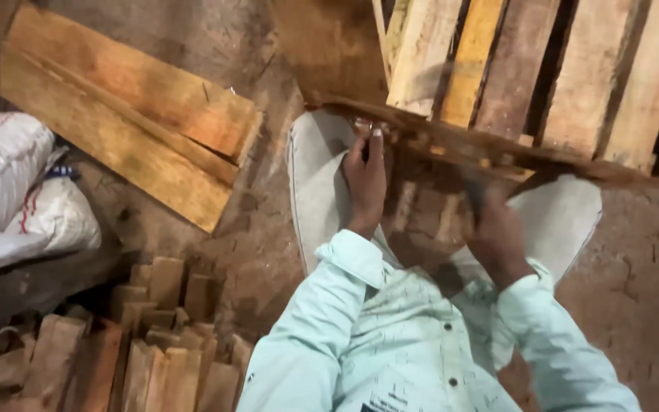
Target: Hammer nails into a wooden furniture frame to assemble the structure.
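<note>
Closest to us is our own pale mint shirt (413, 336), both sleeves reaching forward toward the wooden pallet (543, 69), which we take as our landmark. Our knees in light grey trousers (318, 183) spread to either side just below the pallet's near edge.

Our left hand (366, 179) rests against the rough bottom rail (451, 141) of the pallet, its fingers (375, 145) pressed up onto the rail's edge and pinching something small there; we cannot tell what it is. Our right hand (497, 233) sits just below the same rail, to the right of the left hand. Its fingers are curled around a dark handle (473, 194), which is blurred, so we cannot tell what tool it belongs to.

Left of the pallet and nearer to us, a heap of short cut wood blocks (154, 336) lies on the dirt floor (634, 282). Farther left of it, white woven sacks (17, 191) are piled up. Two long orange-brown planks (131, 114) lie stacked on the floor, left of the pallet and apart from it.

The pallet itself stands farthest off, its slats (421, 53) running away from us, pale, yellow and brown boards with dark gaps between them.
</note>
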